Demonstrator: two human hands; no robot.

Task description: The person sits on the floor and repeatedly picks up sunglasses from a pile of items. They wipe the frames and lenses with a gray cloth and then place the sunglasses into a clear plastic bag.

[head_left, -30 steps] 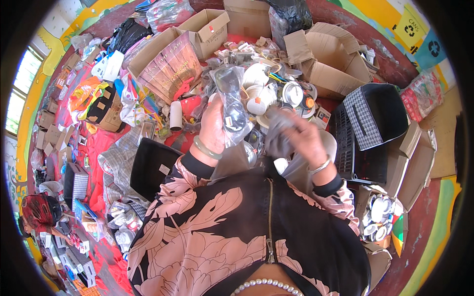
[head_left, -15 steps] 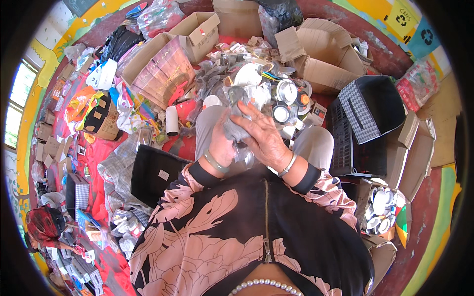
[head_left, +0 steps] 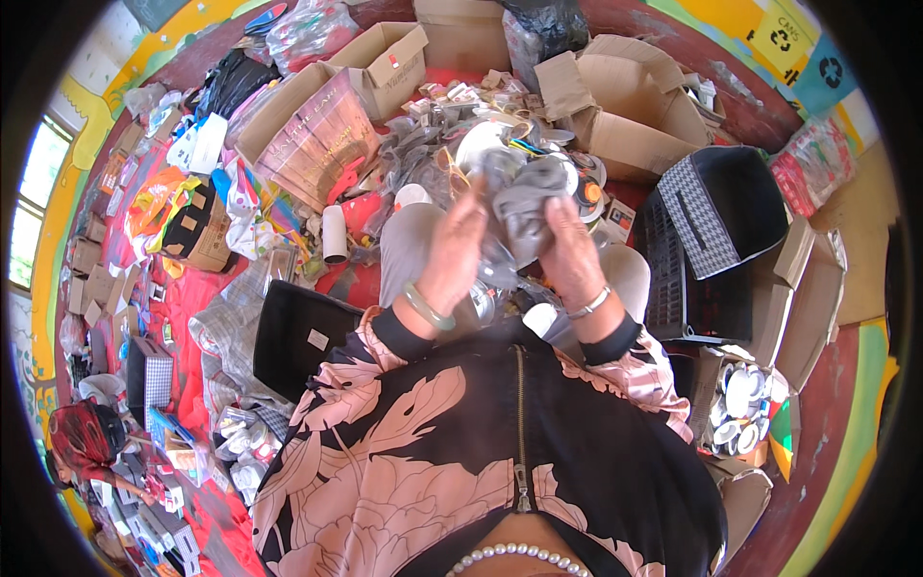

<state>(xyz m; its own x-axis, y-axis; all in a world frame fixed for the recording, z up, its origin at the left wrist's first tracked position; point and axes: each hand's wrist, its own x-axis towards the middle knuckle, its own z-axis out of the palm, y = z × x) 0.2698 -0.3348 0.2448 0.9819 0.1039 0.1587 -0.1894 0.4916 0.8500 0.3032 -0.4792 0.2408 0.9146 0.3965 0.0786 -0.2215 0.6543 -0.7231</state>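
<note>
Seemingly midway through handling one piece, both hands are raised over the lap in the head view. The left hand (head_left: 454,252) and the right hand (head_left: 569,252) are closed from either side on a crumpled wad of clear and grey plastic wrap (head_left: 524,213), fingers curled into it, so the wad sits between the palms, above the knees and in front of the heap of scraps. By the look of it the wad is gathered up but not yet set down anywhere; the heap of small tins and wrappers (head_left: 500,125) beyond the knees is large, so I judge most of the work is left.

Around it: an open cardboard box (head_left: 380,60) at the upper left, a bigger torn cardboard box (head_left: 625,106) at the upper right, a dark crate with a checked lining (head_left: 716,226) close to the right knee, a white tube (head_left: 334,234) standing left of the left knee, and a box of round tins (head_left: 740,409) at the right hip. A black flat case (head_left: 293,332) lies against the left thigh. Clutter crowds every side, leaving little free floor near the hands.
</note>
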